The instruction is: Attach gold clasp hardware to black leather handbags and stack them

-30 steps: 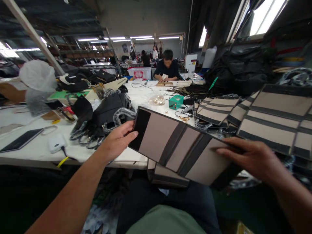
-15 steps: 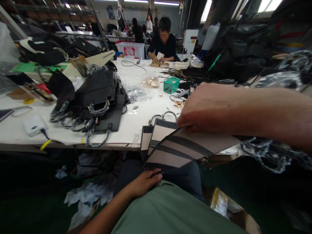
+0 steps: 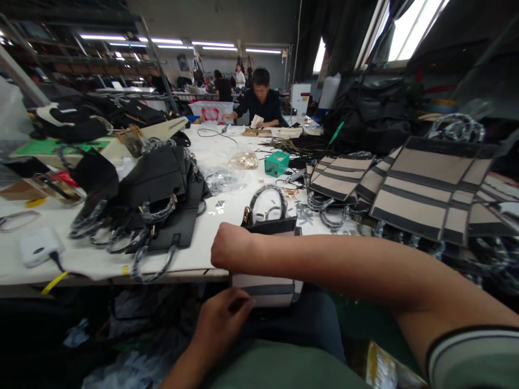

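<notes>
A beige and black striped handbag panel leans on my lap against the table edge. Its upper end carries a plastic-wrapped ring handle with gold fittings. My right hand is closed at the panel's upper left side, its fingertips turned away from view, and the forearm crosses in front of the panel. Lower down, my left hand pinches the panel's bottom left edge between thumb and fingers. Much of the panel's middle is hidden by the right hand and forearm.
Black handbag panels with wrapped handles are heaped on the left. Striped panels pile up at right. A green box, a bag of gold parts and a white device lie on the table. A co-worker sits opposite.
My right hand has swung leftward, from a striped panel held tilted at the right to the panel over my lap. My left hand has risen from my lap to its edge. The view has tilted upward.
</notes>
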A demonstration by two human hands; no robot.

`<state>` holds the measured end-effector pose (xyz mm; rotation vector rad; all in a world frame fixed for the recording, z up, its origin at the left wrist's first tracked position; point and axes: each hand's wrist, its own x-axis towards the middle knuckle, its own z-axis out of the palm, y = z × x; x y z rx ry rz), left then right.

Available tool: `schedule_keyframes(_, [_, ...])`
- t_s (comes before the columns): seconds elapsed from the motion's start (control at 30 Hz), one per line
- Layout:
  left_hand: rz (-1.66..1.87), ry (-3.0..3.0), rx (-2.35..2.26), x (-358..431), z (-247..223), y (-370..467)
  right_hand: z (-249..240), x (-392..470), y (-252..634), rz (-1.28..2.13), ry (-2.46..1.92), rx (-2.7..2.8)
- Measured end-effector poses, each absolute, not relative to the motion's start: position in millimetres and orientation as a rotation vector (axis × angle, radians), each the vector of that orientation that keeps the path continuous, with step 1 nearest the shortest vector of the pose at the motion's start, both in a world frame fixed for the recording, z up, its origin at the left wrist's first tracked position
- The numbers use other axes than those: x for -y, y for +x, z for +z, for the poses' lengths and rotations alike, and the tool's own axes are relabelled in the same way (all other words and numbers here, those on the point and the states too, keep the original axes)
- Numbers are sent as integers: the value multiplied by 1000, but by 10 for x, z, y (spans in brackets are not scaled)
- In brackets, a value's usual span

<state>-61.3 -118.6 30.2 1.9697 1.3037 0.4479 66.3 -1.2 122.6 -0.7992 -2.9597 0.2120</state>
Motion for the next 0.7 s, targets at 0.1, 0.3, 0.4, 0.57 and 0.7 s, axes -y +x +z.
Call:
schedule_keyframes(0.1, [840, 1884, -1659, 1037, 257, -670, 1413, -29, 776, -300, -839, 3089])
schedule_keyframes(0.3, [878, 1788, -1550, 784, 26, -674, 1011, 845, 1068, 97, -1008, 2661])
schedule_keyframes(0.4, [905, 1903, -1578, 644, 94, -684, 435, 1430, 1343, 606, -1384, 2259])
schedule_keyframes(0.57, [771, 2107, -1574, 356, 176, -525, -100, 1786, 2023, 525, -1948, 1209])
schedule_keyframes(0.7, [838, 2014, -1552, 340, 54, -288, -66, 1559, 2138, 417, -2043, 1223])
